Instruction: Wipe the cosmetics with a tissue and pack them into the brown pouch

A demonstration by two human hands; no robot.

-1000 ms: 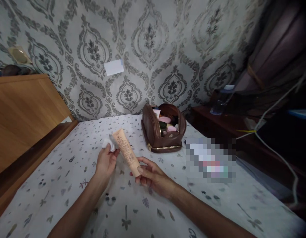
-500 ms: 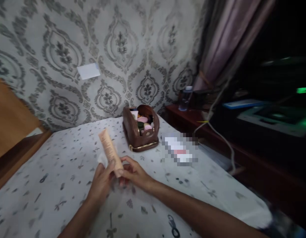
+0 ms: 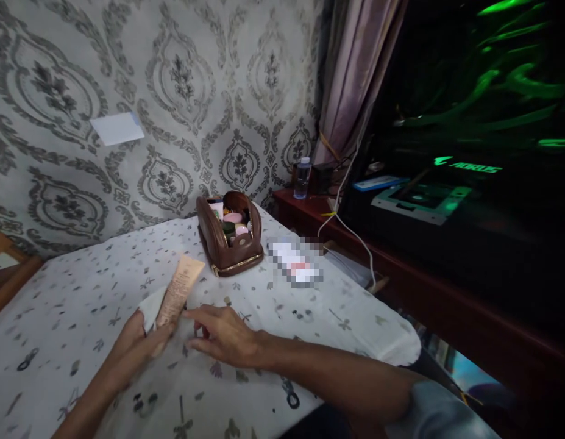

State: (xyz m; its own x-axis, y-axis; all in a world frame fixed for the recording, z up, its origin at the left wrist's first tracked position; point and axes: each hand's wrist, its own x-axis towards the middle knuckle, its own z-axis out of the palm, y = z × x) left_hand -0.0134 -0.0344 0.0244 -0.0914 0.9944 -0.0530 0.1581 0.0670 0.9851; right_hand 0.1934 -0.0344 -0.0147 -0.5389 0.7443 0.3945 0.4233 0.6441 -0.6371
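A peach-coloured squeeze tube (image 3: 178, 291) with small print is gripped in my left hand (image 3: 140, 341), its flat end tilted up and to the right. A piece of white tissue or cloth (image 3: 152, 306) sits in the same hand, behind the tube. My right hand (image 3: 225, 334) is just right of the tube, fingers apart and curled a little, holding nothing that I can see; its index fingertip comes close to the tube's side. Whether it touches, I cannot tell. Beyond the hands stands an open brown toiletry bag (image 3: 236, 259) with several small jars and tubes inside.
The hands are over a bed or table with a patterned white cover (image 3: 103, 286). A blurred-out white item (image 3: 295, 262) lies right of the bag. On a dark red desk (image 3: 284, 198) stand a clear bottle (image 3: 302, 178) and a black glossy panel with green light; a white cable (image 3: 355, 235) hangs down.
My right hand has come off the tube and moved to its right. The tube now leans right instead of left, held by my left hand alone. The view has turned to the right.
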